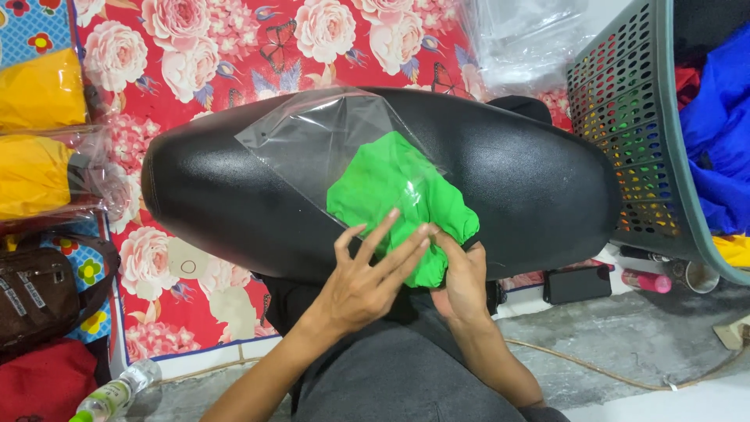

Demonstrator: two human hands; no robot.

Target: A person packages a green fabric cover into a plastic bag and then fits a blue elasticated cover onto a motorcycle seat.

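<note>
Pressing down on a folded bright green fabric garment (394,199), the left hand (367,277) lies with fingers spread flat across its near edge, grasping nothing, apparently to keep the cloth from springing open

Item 1: right hand (462,273), fingers curled in a pinch at the near right corner of the green garment, where the mouth of a clear plastic bag (312,141) seems to lie; whether the pinch takes bag film, cloth or both cannot be told

Item 2: the green garment, mostly inside the clear bag, its far part under the film, its near edge at the bag's opening beneath both hands

Item 3: long rounded black padded cushion of leather-like material (531,180), resting across the person's lap and serving as a work surface; bag and garment lie on its middle

Item 4: red floral-print cloth with pink roses (195,47), spread on the floor beyond the cushion

Item 5: yellow folded garments in clear bags (35,168), stacked at far left, well apart from the hands

Item 6: grey-green perforated plastic basket (625,117) at right, holding blue cloth (719,133)

Item 7: brown strapped bag (35,297), lower left

Item 8: clear plastic bottle with green cap (109,395), lying near the left forearm

Item 9: black rectangular phone-like object (576,283), on the floor under the cushion's right end
</note>
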